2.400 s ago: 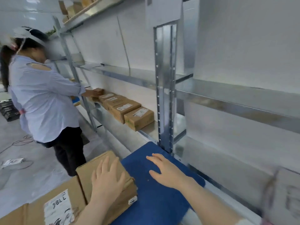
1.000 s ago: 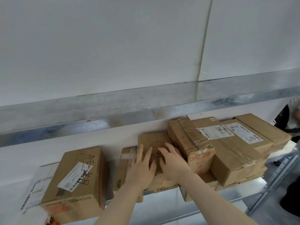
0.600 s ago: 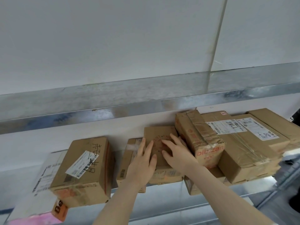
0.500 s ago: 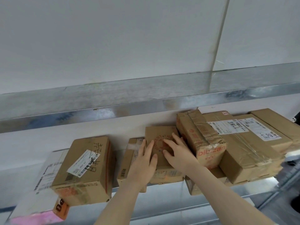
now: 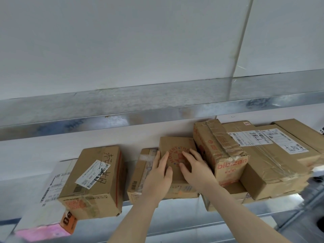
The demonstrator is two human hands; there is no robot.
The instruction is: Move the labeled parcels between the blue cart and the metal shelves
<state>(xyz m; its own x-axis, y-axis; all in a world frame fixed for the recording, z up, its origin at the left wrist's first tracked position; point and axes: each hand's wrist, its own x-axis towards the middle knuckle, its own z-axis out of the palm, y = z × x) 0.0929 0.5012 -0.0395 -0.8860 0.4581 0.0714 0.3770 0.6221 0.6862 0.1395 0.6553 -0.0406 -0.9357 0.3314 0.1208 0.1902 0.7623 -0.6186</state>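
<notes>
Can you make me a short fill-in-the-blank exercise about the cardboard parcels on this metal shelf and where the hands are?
1. Both hands, the left hand and the right hand, lie flat on the brown cardboard box with the round ____ stamp.
2. The tall taped box right of that box shows the printed word ____.
3. The white label on the long flat box bears the handwritten code ____.

Missing words: red; bibizan; 98LL

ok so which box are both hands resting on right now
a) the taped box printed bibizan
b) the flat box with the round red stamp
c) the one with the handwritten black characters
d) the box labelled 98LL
b: the left hand and right hand both lie flat on top of the box with the round red stamp, between the handwritten box and the bibizan box.
</notes>
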